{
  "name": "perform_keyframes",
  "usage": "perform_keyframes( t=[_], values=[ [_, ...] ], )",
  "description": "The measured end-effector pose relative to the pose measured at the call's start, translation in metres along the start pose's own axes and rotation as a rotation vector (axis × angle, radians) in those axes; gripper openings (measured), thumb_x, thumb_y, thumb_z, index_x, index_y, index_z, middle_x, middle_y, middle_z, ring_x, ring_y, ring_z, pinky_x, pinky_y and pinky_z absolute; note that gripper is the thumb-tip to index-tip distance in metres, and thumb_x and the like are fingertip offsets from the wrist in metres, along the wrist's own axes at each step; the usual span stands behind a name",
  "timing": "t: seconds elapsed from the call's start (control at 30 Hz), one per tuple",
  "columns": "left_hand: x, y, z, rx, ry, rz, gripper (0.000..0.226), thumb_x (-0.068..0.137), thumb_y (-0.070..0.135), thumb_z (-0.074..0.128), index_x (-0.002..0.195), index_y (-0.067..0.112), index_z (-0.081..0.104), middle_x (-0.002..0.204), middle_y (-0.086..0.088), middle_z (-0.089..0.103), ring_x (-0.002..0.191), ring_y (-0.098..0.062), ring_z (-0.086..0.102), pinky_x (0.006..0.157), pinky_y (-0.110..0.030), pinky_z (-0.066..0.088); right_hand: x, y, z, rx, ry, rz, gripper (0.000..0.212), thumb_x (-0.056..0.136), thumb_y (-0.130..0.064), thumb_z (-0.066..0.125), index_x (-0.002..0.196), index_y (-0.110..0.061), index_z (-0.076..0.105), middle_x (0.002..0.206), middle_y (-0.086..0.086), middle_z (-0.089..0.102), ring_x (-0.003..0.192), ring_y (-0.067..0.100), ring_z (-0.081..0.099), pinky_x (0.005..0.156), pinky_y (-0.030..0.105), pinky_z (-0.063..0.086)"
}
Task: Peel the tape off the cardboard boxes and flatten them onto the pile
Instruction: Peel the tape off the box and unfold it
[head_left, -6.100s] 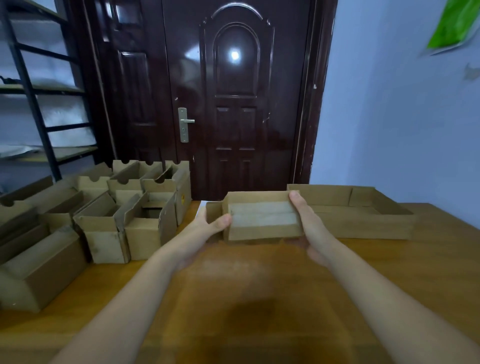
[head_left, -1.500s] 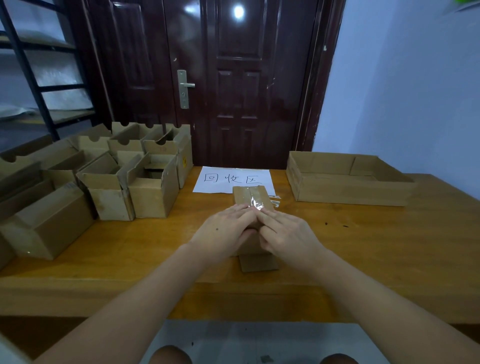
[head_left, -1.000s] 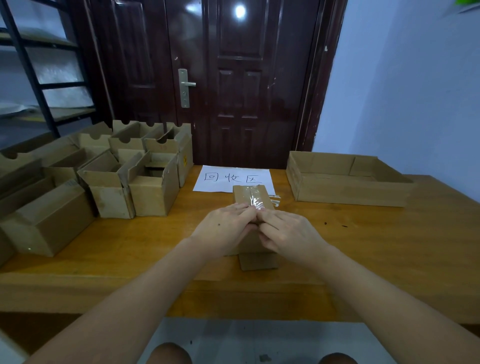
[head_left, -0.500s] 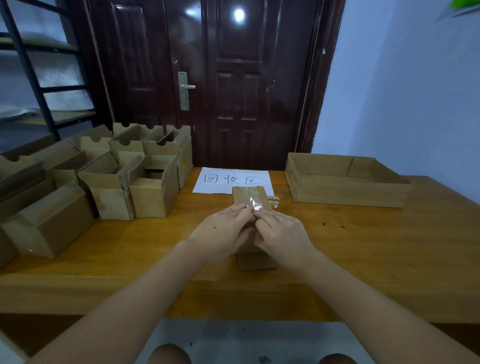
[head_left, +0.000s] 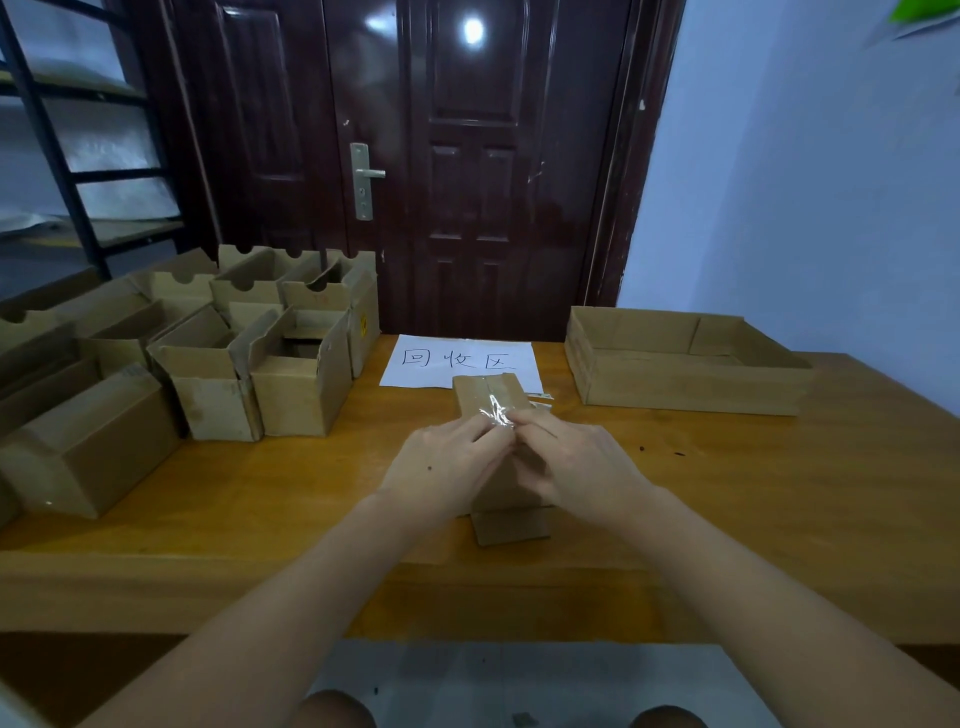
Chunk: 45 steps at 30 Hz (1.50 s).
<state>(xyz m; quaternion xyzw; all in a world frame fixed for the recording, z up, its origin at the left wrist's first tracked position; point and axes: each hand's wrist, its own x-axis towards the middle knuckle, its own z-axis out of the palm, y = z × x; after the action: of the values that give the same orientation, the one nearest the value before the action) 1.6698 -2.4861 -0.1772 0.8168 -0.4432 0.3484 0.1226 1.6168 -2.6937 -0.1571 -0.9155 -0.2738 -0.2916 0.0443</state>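
Our fingertips (head_left: 506, 434) meet right over the middle of the small cardboard box (head_left: 488, 397), and the crinkled clear tape (head_left: 497, 414) sits right at them, bunched up where the two hands come together. The left hand (head_left: 447, 465) has its fingers curled in on that loose tape end, looks like a pinch. The right hand (head_left: 576, 462) is curled in toward the same spot too, but we honestly can't tell if it's gripping the tape or just pressing on the box. The box lies under both hands on the wooden table (head_left: 753, 493), its far end poking out at 12 o'clock from the fingers, a flap (head_left: 511, 527) sticking out at 6 o'clock under the wrists.

Further out at 12 o'clock, touching the box's far end, there's a white paper sheet (head_left: 462, 358) with handwritten characters. At 2 o'clock sits a shallow cardboard tray (head_left: 691, 387). Over at 9 to 10 o'clock we've got a cluster of open cardboard boxes (head_left: 218, 364). Dark door (head_left: 467, 182) behind it all, metal shelf (head_left: 67, 182) far left.
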Motion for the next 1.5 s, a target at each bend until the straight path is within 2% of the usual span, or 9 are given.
perform_keyframes(
  t=[0.23,0.33,0.57,0.73,0.9,1.1,1.17,1.27,1.5],
  values=[
    [0.001,-0.006,-0.008,-0.082,-0.047,-0.003,0.031,0.101,0.046,0.053,0.120,0.023,0.061,0.108,0.008,0.067,0.087,-0.009,0.067,0.062,-0.025,0.058,0.003,-0.003,-0.005,-0.012,-0.014,-0.039,0.028,0.100,-0.025,0.051,0.118,-0.008,0.065,0.132,0.008,0.063,0.075,0.010,0.068,0.060,0.020,0.057],
    [0.000,-0.007,-0.009,-0.046,-0.068,0.032,0.035,0.097,0.046,0.057,0.122,0.023,0.066,0.116,0.008,0.067,0.092,-0.008,0.068,0.067,-0.022,0.059,0.003,-0.002,-0.006,-0.033,-0.023,-0.033,0.032,0.101,-0.023,0.047,0.126,-0.008,0.062,0.138,0.009,0.058,0.081,0.012,0.069,0.062,0.023,0.060],
    [0.004,-0.008,-0.003,0.016,-0.055,-0.039,0.019,0.100,0.029,0.066,0.119,0.027,0.064,0.104,0.007,0.066,0.065,-0.014,0.064,0.045,-0.026,0.050,0.002,-0.005,-0.007,0.040,-0.042,0.040,0.032,0.102,-0.031,0.046,0.119,-0.011,0.064,0.136,0.006,0.059,0.093,0.011,0.068,0.073,0.018,0.056],
    [0.005,-0.008,-0.004,-0.005,-0.050,-0.013,0.034,0.094,0.026,0.074,0.121,0.030,0.054,0.113,0.005,0.066,0.067,-0.014,0.066,0.044,-0.019,0.045,0.003,-0.004,-0.009,0.072,-0.040,0.106,0.031,0.100,-0.030,0.059,0.125,-0.014,0.067,0.136,0.004,0.063,0.110,0.015,0.066,0.090,0.022,0.054],
    [0.007,-0.006,-0.008,0.027,-0.020,-0.012,0.018,0.095,0.030,0.073,0.112,0.028,0.066,0.107,0.007,0.071,0.069,-0.014,0.069,0.044,-0.017,0.033,0.004,0.000,-0.016,0.122,-0.094,0.090,0.024,0.104,-0.024,0.054,0.123,-0.017,0.068,0.119,-0.003,0.069,0.106,0.008,0.064,0.090,0.029,0.057],
    [0.009,-0.003,-0.010,0.011,-0.026,-0.083,0.019,0.099,0.029,0.067,0.111,0.031,0.054,0.093,0.009,0.073,0.058,-0.012,0.065,0.040,-0.020,0.039,0.009,0.000,-0.016,0.059,-0.134,0.136,0.026,0.106,-0.025,0.050,0.127,-0.017,0.062,0.128,0.000,0.063,0.101,0.015,0.068,0.081,0.030,0.060],
    [0.010,-0.003,-0.011,-0.007,-0.063,-0.118,0.010,0.105,0.036,0.054,0.113,0.030,0.055,0.092,0.009,0.072,0.058,-0.012,0.063,0.041,-0.021,0.041,0.012,0.000,-0.015,0.045,-0.135,0.155,0.023,0.106,-0.025,0.049,0.123,-0.018,0.061,0.124,0.000,0.062,0.091,0.016,0.068,0.074,0.030,0.060],
    [0.011,0.000,-0.016,-0.023,-0.073,-0.157,0.033,0.106,0.050,0.035,0.118,0.028,0.057,0.097,0.012,0.070,0.063,-0.007,0.063,0.047,-0.019,0.047,0.013,0.000,-0.014,0.018,-0.138,0.177,0.020,0.107,-0.026,0.047,0.120,-0.018,0.059,0.117,-0.001,0.062,0.080,0.014,0.066,0.068,0.030,0.059],
    [0.021,0.000,-0.020,-0.109,-0.083,-0.302,0.038,0.102,0.037,0.056,0.139,0.031,0.056,0.128,0.011,0.067,0.095,-0.008,0.069,0.080,-0.028,0.060,0.012,0.002,-0.008,-0.025,-0.104,0.187,0.044,0.106,-0.040,0.023,0.112,-0.015,0.059,0.109,-0.001,0.059,0.065,0.019,0.062,0.057,0.036,0.055]
  ],
)
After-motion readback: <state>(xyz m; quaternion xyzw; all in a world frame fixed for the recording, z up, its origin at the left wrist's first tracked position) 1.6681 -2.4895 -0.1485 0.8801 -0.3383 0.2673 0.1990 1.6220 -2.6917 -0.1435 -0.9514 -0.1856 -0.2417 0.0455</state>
